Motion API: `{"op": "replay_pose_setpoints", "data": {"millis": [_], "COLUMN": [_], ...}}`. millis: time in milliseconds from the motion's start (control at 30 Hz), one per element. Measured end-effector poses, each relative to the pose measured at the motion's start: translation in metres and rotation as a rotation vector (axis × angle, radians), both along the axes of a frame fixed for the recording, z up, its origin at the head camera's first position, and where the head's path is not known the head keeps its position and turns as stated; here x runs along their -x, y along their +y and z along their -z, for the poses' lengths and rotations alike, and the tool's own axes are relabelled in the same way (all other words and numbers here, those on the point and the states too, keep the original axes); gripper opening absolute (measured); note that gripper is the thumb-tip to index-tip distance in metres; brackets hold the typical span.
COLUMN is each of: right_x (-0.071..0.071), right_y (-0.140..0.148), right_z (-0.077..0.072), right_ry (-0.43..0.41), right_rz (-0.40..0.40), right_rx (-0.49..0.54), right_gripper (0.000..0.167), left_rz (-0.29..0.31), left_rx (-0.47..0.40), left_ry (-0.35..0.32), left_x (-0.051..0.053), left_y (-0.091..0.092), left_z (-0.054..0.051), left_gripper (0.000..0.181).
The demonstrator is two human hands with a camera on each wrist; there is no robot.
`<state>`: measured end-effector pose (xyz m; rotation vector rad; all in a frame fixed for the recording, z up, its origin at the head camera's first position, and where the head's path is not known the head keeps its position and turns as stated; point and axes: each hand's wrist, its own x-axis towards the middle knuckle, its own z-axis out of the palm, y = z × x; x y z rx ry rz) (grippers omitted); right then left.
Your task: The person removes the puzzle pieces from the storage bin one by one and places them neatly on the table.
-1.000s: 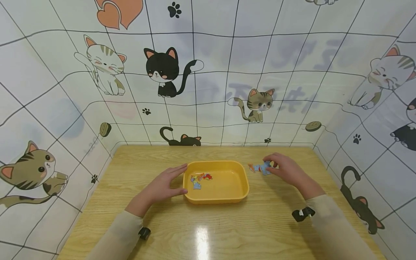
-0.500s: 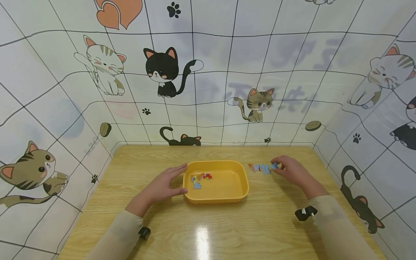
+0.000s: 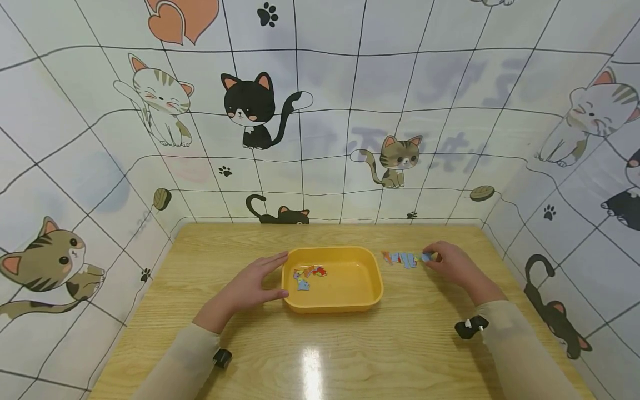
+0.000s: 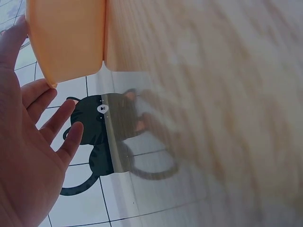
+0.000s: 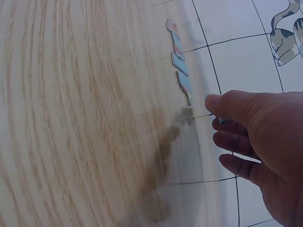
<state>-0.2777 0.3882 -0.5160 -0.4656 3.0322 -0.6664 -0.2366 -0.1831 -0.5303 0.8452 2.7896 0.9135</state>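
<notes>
The left hand point(image 3: 248, 287) has its thumb and fingers spread against the left end of a yellow tray point(image 3: 345, 304); the left wrist view shows the fingers fairly straight at the tray wall point(image 4: 71, 38). A few small coloured pieces point(image 3: 303, 284) lie in the tray's left part. To the right of the tray, several blue and orange pieces point(image 3: 408, 260) form a row on the table. At that row's right end the right hand point(image 3: 452, 266) pinches a small blue piece point(image 3: 426, 257) between thumb and fingers; the right wrist view shows only its edge under the thumb of the hand point(image 5: 265, 137).
The light wood table point(image 3: 265, 355) is bordered at the back and sides by a white cloth point(image 3: 330, 128) with grid lines and printed cats. A dark device point(image 3: 471, 327) is worn at the right wrist, another point(image 3: 222, 358) at the left.
The right hand has moved to the right, uncovering more of the row of pieces, with a small blue piece now in its fingertips. The left hand and the tray have stayed put.
</notes>
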Motion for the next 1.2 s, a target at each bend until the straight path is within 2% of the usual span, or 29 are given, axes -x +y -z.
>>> {"op": "replay_pose_setpoints", "data": {"millis": [433, 767, 1200], "right_x": [0.005, 0.009, 0.009], "right_y": [0.005, 0.005, 0.006], "right_z": [0.011, 0.016, 0.021], "right_ry": [-0.055, -0.06, -0.061], "right_rz": [0.015, 0.033, 0.034], "right_rx": [0.006, -0.005, 0.044], "right_gripper": [0.029, 0.028, 0.026], "left_rz": [-0.002, 0.003, -0.004], "left_rx": [0.001, -0.006, -0.001], "left_ry": [-0.006, -0.005, -0.012], "left_x": [0.0, 0.0, -0.001], "left_y": [0.0, 0.0, 0.001], "left_z": [-0.001, -0.002, -0.002], "left_gripper": [0.094, 0.093, 0.093]}}
